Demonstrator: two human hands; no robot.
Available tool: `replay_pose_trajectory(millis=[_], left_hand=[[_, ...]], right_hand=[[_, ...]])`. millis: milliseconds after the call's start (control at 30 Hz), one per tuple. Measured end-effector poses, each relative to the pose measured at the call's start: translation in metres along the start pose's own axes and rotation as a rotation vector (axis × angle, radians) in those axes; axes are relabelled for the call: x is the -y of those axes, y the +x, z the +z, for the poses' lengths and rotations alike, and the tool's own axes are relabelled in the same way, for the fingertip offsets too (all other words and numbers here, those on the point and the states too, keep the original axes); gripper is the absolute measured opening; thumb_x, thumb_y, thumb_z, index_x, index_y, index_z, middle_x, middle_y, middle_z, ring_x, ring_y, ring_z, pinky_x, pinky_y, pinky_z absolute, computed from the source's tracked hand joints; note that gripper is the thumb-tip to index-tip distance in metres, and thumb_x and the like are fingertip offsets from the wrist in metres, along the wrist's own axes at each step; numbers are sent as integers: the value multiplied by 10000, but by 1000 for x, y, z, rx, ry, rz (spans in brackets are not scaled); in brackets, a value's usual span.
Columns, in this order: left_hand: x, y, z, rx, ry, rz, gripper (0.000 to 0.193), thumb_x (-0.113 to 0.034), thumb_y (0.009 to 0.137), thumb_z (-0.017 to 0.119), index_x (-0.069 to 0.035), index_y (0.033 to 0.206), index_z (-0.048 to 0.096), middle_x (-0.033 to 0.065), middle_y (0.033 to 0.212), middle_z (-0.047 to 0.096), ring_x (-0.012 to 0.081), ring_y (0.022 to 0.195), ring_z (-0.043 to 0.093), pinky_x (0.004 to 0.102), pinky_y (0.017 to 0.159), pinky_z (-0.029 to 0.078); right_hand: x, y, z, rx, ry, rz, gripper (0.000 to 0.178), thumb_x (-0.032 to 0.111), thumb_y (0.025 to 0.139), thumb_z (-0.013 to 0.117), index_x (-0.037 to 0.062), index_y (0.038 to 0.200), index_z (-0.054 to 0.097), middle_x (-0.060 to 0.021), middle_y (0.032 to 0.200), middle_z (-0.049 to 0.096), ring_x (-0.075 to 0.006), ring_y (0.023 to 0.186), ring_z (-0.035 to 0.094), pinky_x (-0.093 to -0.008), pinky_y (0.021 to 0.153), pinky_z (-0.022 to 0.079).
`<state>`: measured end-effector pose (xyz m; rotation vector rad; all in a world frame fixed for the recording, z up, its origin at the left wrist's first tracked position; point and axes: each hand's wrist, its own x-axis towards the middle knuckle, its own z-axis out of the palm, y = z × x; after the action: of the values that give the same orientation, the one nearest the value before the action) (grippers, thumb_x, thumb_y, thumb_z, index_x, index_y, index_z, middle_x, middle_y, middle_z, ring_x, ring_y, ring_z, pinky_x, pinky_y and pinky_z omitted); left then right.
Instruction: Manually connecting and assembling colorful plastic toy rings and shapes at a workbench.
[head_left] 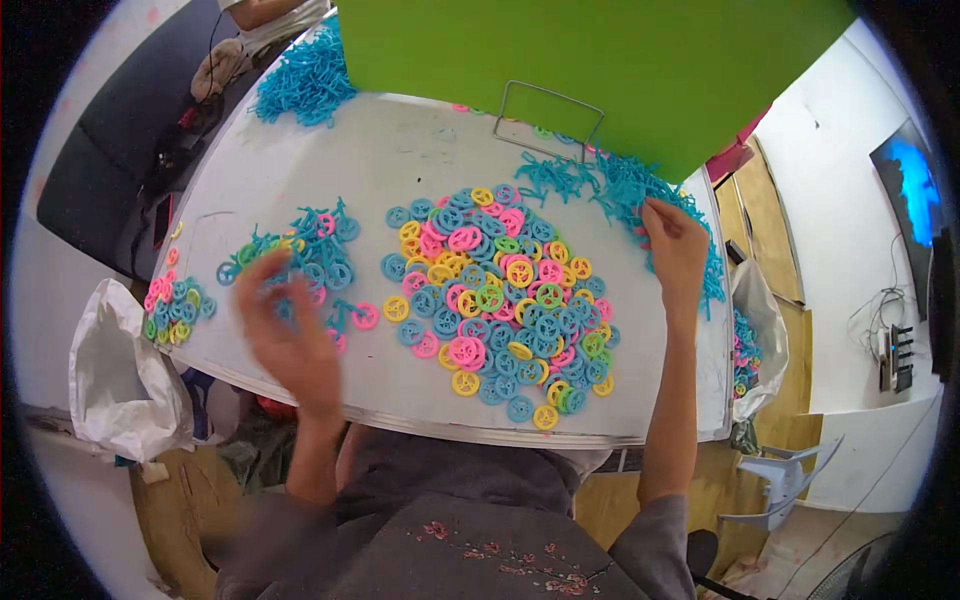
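Right hand [680, 245]: we had thumb and fingertips together at the inner edge of the right stem heap [710, 265]; couldn't tell whether a stem was pinched between them. Left hand [295, 345]: thumb and fingers apart, blurred, over the near side of the mixed heap [325, 250].

Counts: we had two bare hands and one white table [380, 150]. Wheels sat in three groups: the main heap [489, 298] mid-table between the hands, the mixed heap left of it with blue stems in among the wheels, and a small heap [180, 308] at the left edge. Four main wheel colours: blue, yellow, pink, green. Single wheels overlapped too much for us to count.

Stems, all blue: two big heaps, one at the far left corner [305, 80], one along the right side, plus one thin patch [550, 178] just beside the latter.

We also counted one green board [590, 60] at the far side, one wire loop [553, 95] in front of it, two white bags, left [125, 370] and right [770, 300], the right one with wheels showing, and one grey chair [785, 485].
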<state>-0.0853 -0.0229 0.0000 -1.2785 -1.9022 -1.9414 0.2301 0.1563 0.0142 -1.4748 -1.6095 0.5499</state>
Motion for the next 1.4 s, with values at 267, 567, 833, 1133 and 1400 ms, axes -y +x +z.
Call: replay_pose_trajectory(millis=[267, 567, 833, 1133, 1400], left_hand=[[-59, -49, 80, 747, -629, -345, 535, 41, 823, 581, -75, 1331, 457, 123, 1218, 551, 198, 1029, 567, 288, 772, 503], [-60, -54, 85, 828, -461, -295, 459, 47, 781, 605, -73, 1223, 573, 107, 969, 621, 195, 839, 586, 275, 718, 475], [-62, -58, 80, 610, -284, -93, 416, 74, 719, 641, -85, 1104, 640, 108, 890, 616, 275, 792, 593, 353, 680, 480], [-70, -67, 77, 536, -243, -153, 286, 66, 679, 686, -44, 940, 650, 91, 808, 584, 242, 755, 594, 320, 651, 484], [-62, -64, 76, 284, -253, 106, 315, 111, 639, 669, -52, 908, 653, 98, 886, 603, 245, 803, 594, 336, 689, 485]], right_hand=[[38, -81, -8, 482, 628, 237, 222, 98, 895, 587, -40, 1066, 612, -88, 891, 661, -76, 623, 547, -221, 573, 449], [45, -110, 12, 402, 688, 268, 241, 91, 899, 580, -42, 1099, 586, -84, 921, 658, -97, 714, 603, -221, 630, 488], [49, -108, 10, 500, 479, 250, 141, 100, 876, 625, -39, 887, 650, -64, 752, 655, -105, 659, 613, -228, 610, 486], [50, -124, 28, 348, 566, 173, 155, 124, 895, 609, -27, 894, 637, -63, 757, 648, -109, 658, 601, -239, 600, 481], [45, -132, 29, 647, 1126, 593, 244, 215, 940, 554, -9, 981, 642, -82, 870, 667, -130, 735, 633, -258, 661, 519]])
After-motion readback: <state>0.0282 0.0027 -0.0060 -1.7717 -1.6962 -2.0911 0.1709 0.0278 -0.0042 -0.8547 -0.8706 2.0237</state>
